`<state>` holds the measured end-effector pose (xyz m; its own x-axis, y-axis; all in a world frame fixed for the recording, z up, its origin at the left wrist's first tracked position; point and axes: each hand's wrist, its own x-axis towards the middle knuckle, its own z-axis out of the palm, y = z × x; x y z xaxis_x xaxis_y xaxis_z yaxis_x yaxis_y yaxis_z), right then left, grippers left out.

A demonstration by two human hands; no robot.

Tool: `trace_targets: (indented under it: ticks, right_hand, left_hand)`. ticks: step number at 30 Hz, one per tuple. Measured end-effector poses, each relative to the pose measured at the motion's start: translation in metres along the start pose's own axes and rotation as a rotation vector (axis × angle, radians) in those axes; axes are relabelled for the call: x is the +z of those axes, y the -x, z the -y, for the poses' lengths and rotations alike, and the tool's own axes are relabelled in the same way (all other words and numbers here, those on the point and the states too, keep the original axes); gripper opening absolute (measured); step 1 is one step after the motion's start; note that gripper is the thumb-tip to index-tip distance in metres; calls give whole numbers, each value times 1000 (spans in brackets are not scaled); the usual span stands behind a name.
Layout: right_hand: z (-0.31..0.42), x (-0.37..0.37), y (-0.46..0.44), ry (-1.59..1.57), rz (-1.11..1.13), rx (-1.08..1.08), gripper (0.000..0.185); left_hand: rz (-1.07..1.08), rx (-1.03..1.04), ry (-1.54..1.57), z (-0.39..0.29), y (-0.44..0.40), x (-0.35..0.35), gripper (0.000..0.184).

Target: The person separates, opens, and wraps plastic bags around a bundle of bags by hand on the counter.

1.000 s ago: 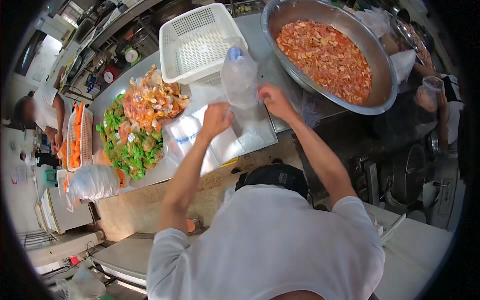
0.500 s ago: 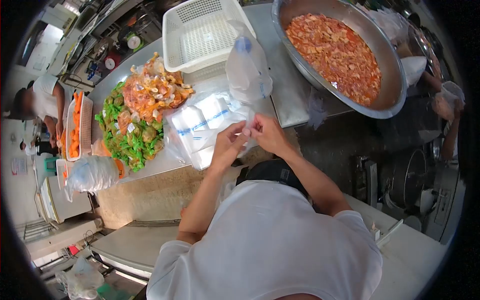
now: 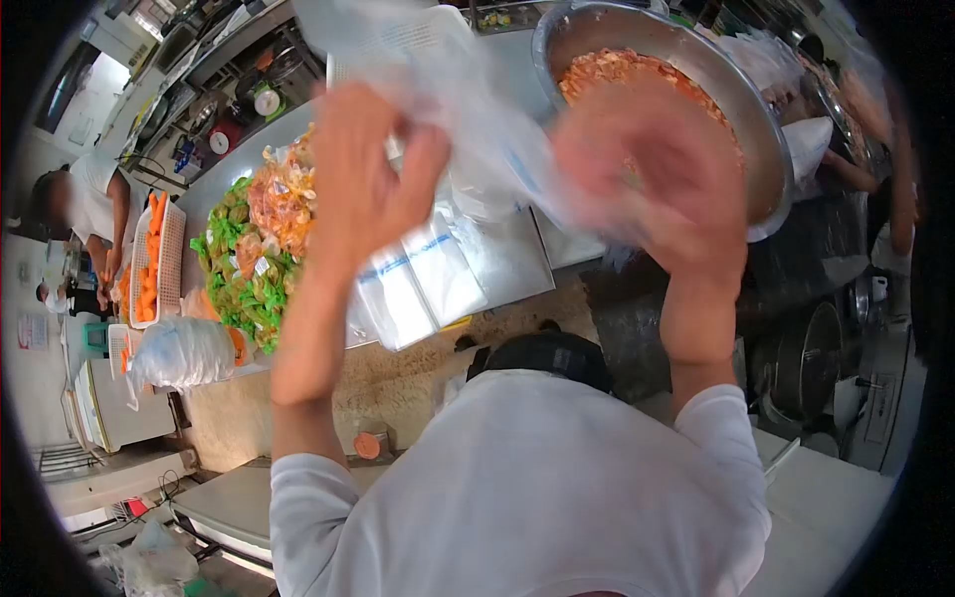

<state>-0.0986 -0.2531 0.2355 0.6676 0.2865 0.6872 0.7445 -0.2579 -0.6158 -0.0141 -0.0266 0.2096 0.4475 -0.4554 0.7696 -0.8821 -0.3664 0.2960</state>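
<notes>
A clear plastic bag (image 3: 487,124), smeared by motion, stretches in the air between my two raised hands. My left hand (image 3: 363,174) is closed at the bag's left side, thumb pointing right; its fingertips are blurred. On the other side, my right hand (image 3: 657,174) is curled shut on the bag's edge, in front of the large metal basin (image 3: 781,189) of red-sauced chopped meat (image 3: 637,75). Below the hands, stacks of flat clear bags (image 3: 423,284) with blue print lie at the table's near edge.
On the metal table (image 3: 517,264), a pile of green-tied and orange filled bags (image 3: 244,249) lies left. Beyond are a white plastic basket (image 3: 453,25) and a crate of carrots (image 3: 154,259). A person (image 3: 99,194) stands far left; another person's arm (image 3: 900,189) shows at right.
My hands have risen from the bag stacks and moved apart. The plastic bag they were pinching together is now swung up and spread between them. The white basket is now partly covered.
</notes>
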Motion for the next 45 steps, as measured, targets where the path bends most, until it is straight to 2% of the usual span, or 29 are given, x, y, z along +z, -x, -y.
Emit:
trace_targets:
  ticks: [1,3,5,6,7,8,9,11,12,13,14,15,17,18,19,21,24,27,28,31,32,34,35,37,38,40,43,44,45]
  right_hand:
    - [-7,-1,-12,280,136,-24,21]
    - [-61,12,-8,489,221,94,13]
    - [-129,36,35,575,283,222,12]
    - [-166,51,67,572,269,268,13]
    - [-200,70,106,523,261,308,16]
    - [-221,81,131,478,250,346,19]
    - [-224,83,137,312,106,430,20]
    - [-224,89,155,-32,-177,612,21]
    - [-219,89,166,-75,-320,644,21]
    - [-212,84,170,-112,-460,666,20]
    - [-210,81,169,-148,-602,671,20]
    - [-206,90,176,-194,-531,780,19]
    - [-193,118,191,-291,-386,991,17]
    - [-186,130,191,-306,-218,1026,17]
    - [-176,144,192,-323,-42,1068,17]
    - [-170,174,187,-223,-26,910,20]
    - [-169,208,163,-35,-198,536,20]
    - [-167,198,148,-71,253,794,27]
    - [-157,193,144,-162,206,826,33]
    - [-139,185,144,-121,187,798,38]
    - [-132,180,144,-133,204,790,37]
    - [-121,164,139,-149,231,765,36]
    - [-116,152,136,-286,153,820,32]
    - [-107,128,128,-558,-5,915,27]
    - [-105,122,126,-562,25,856,23]
    - [-100,125,125,-425,27,846,24]
    - [-102,128,133,-170,51,772,25]
    - [-105,127,136,-76,64,740,26]
    - [-106,123,137,-58,-63,795,27]
  left_hand:
    - [-155,345,-324,21,-21,2,18]
    - [196,193,-143,54,-26,19,10]
    - [369,-278,237,100,33,64,7]
    - [403,-386,280,120,72,89,9]
    - [378,-374,305,143,120,119,8]
    - [303,-452,436,148,154,140,9]
    - [229,-530,570,143,177,151,9]
    - [-188,-894,592,130,199,153,12]
    - [-403,-1076,588,120,213,151,14]
    - [28,-999,39,111,223,132,21]
    - [249,-950,-123,102,243,131,22]
    - [480,-901,-286,96,269,131,23]
    - [359,-861,-238,95,290,127,24]
    - [293,-826,-209,98,291,127,25]
    - [269,-885,-91,91,289,121,26]
    - [200,-982,144,85,273,109,27]
    - [232,-922,251,68,260,98,26]
    - [216,-983,343,52,248,90,23]
    - [190,-1024,372,45,240,86,22]
    - [227,-1288,793,10,211,73,23]
    - [290,-1218,800,7,209,76,24]
    - [46,-1324,1034,16,210,80,25]
    - [-81,-1367,1151,23,212,83,26]
    - [-43,-1349,1140,28,198,77,30]
    - [21,-1333,1120,15,181,72,30]
    - [143,-1325,1168,1,168,72,33]
    - [281,-1051,940,-9,167,86,35]
    - [343,-1066,844,-8,170,90,38]
    - [224,-1134,1086,0,174,91,39]
